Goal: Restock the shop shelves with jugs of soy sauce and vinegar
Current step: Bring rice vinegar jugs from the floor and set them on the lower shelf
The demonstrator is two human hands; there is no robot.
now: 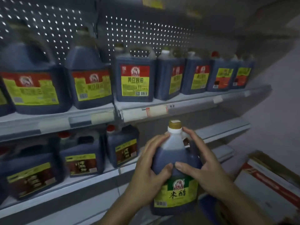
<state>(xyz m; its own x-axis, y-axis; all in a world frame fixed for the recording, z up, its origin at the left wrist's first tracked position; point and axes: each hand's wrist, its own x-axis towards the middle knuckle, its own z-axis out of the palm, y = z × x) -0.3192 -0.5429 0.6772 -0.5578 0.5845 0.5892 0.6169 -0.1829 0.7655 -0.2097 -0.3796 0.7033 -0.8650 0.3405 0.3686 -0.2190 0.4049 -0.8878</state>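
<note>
A grey perforated back panel point(142, 36) runs behind the shelving from ten to one o'clock, light glinting through its holes. Blurred yellow tags point(152, 3) hang at twelve o'clock. A pale price label with red edges point(156, 111) sits in the rail strip near the centre. At four o'clock stands a cardboard box point(266, 181), white with a red stripe, against the plain grey wall point(279, 101) at three o'clock.
</note>
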